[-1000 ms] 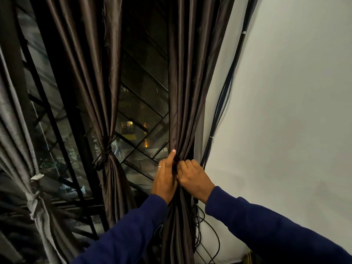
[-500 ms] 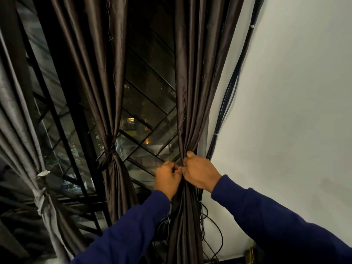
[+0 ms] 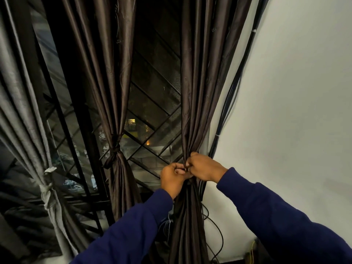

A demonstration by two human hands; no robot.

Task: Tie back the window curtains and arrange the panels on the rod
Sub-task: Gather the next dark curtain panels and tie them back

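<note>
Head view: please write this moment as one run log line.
step: tying right brown curtain | left hand: grips gathered fabric | right hand: grips it too | middle brown curtain: already tied

Beside the window
Black cables [image 3: 231, 92] run down the white wall [image 3: 295, 111]; a diagonal metal grille [image 3: 152, 119] backs the dark glass.

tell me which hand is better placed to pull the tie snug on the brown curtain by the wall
Right, probably: the right hand grips the gathered curtain from the wall side, fingers at the cinch. The left hand pinches beside it.
</note>
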